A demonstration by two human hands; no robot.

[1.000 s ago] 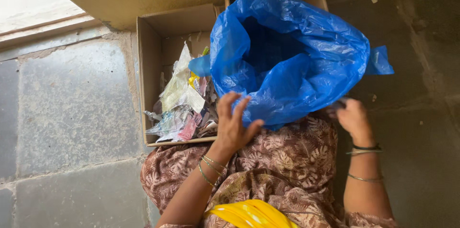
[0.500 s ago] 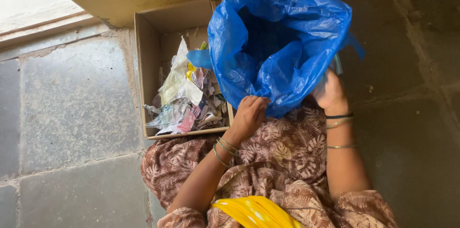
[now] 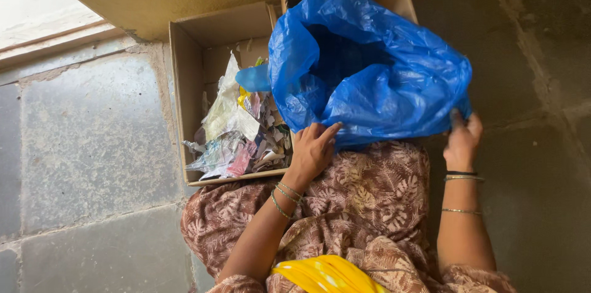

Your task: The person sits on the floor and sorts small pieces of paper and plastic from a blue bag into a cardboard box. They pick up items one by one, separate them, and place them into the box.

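The blue plastic bag [image 3: 369,77] sits open on the person's lap, right of the cardboard box [image 3: 203,40] of paper scraps [image 3: 237,133]. The left hand [image 3: 313,150] presses flat on its near rim, fingers slightly apart; the right hand [image 3: 463,140] pinches its right edge. The mouth is best kept wide by holding both edges taut and level.

Garment [image 3: 363,207]: brown with pale leaf print. Yellow cloth [image 3: 323,273] at chest. Thin metal bangles [image 3: 284,197] on both wrists; dark band [image 3: 463,173] on right.
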